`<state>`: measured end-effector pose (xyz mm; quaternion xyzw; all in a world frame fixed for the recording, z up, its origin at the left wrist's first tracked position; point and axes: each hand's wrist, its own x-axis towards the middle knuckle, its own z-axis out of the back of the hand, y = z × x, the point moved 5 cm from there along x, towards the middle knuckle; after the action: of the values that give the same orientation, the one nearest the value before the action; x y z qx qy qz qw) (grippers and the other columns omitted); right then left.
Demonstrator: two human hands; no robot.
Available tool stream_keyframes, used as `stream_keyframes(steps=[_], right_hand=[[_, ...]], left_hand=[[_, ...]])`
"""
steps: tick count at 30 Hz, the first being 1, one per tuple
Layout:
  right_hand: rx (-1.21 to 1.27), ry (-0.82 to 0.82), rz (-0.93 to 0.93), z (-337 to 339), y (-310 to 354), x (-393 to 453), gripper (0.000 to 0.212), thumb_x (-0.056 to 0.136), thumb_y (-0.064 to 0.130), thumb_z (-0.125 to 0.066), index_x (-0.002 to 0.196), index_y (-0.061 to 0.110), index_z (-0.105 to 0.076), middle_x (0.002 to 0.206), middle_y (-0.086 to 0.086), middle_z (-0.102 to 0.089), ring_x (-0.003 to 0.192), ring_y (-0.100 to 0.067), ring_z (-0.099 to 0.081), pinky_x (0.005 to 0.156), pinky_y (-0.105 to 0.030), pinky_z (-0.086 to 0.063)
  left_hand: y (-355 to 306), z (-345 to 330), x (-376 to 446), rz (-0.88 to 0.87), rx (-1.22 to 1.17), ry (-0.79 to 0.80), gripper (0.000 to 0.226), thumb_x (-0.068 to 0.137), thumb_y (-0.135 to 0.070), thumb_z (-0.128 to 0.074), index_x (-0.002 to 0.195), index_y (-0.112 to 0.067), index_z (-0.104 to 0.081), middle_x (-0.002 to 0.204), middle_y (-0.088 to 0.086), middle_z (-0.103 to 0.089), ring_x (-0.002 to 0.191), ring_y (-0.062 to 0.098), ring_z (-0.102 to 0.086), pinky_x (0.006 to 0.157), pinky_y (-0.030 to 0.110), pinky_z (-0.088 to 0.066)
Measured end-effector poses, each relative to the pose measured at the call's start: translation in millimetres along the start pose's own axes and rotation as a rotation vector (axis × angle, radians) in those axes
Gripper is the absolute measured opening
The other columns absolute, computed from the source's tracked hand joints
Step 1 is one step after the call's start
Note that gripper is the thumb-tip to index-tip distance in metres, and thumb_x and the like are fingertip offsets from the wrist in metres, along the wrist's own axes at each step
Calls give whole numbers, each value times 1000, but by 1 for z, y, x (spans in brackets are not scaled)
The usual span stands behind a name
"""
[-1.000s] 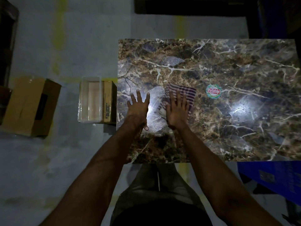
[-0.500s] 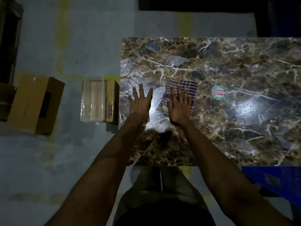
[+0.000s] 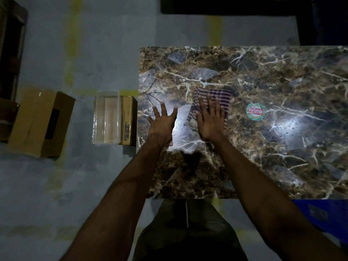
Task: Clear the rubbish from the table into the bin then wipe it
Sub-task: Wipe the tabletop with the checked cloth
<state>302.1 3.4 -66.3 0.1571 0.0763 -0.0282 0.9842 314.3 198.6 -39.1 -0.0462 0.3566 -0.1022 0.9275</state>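
Note:
A brown marble-patterned table [image 3: 273,157] fills the right half of the view. A striped purple and white cloth [image 3: 220,96] lies on its left part. My right hand [image 3: 210,121] presses flat on the cloth, fingers spread, covering its near half. My left hand [image 3: 162,125] rests flat on the bare tabletop just left of the cloth, fingers apart and holding nothing. On the floor against the table's left edge stands a clear, empty-looking plastic bin [image 3: 106,117].
A round "Patelsa" sticker [image 3: 255,111] sits on the table right of the cloth. A small cardboard box [image 3: 129,120] stands between bin and table, a larger one [image 3: 40,122] further left. Something blue [image 3: 323,215] lies at the table's near right corner.
My right hand and the cloth have slid slightly away from me across the table. My left hand stays flat beside them.

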Motion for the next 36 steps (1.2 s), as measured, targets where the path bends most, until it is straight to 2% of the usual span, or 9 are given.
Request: stream_keyframes(steps=[6,10,13,17,19,21,26,31,36], right_hand=[[-16,132,255,-17,21,-42,61,108,50,-19,166,32,-10,174,-2,-2,160,-30,2,127,-48,-6],[-23,91,120,-1,-23,-48,60,109,48,-22,166,33,-12,174,-1,-5,160,-29,-1,128,-50,-11],[5,19,12,2,-16,-8,60,110,48,-24,166,33,-9,174,-3,-4,160,-32,0,127,-55,-10],[-12,41,55,-7,20,10,60,111,48,-21,166,31,-5,174,-4,-1,160,-32,4,127,-55,-7],[-10,68,188,-12,24,-12,60,110,48,-19,166,30,-7,174,-4,-2,160,-31,4,127,-54,-8],[-15,80,236,-13,13,-37,59,110,48,-20,166,31,-12,174,-1,-5,161,-29,0,127,-51,-10],[-4,-5,31,-2,-23,-14,59,108,47,-26,165,33,-16,174,0,-10,160,-30,-5,127,-53,-13],[-2,-56,50,-8,10,33,59,111,47,-23,166,30,-12,174,-2,-6,160,-33,-2,127,-53,-11],[-17,33,276,-13,11,-7,58,110,47,-26,166,33,-14,174,0,-6,161,-27,1,128,-50,-9]], left_hand=[[0,3,2,17,-14,18,155,55,-25,-102,164,-33,8,167,24,23,150,60,13,115,80,-15],[8,9,-5,24,16,-143,147,46,-33,-103,162,-42,-13,170,21,0,150,55,-15,106,66,-45],[11,18,-6,12,22,-196,123,53,-31,-97,156,-44,-32,163,18,-20,139,51,-33,92,55,-55],[11,46,8,89,-142,-344,54,73,-27,-75,126,-35,-67,130,13,-51,121,43,-48,87,51,-53],[7,51,21,76,-150,-452,35,84,-31,-66,118,-23,-65,124,16,-52,121,41,-46,91,52,-48],[-2,45,35,25,-168,-526,43,92,-41,-61,128,-17,-56,129,16,-49,125,39,-41,100,53,-42],[-2,9,46,26,-174,-760,50,107,-46,-44,151,-20,-44,154,15,-41,144,36,-34,117,54,-27],[-1,-4,51,13,-205,-748,52,112,-46,-31,160,-26,-34,169,0,-28,158,28,-18,126,51,-13],[1,-5,53,-25,-262,-739,50,115,-38,-26,164,-29,-24,173,-6,-16,161,20,-5,129,50,-7]])
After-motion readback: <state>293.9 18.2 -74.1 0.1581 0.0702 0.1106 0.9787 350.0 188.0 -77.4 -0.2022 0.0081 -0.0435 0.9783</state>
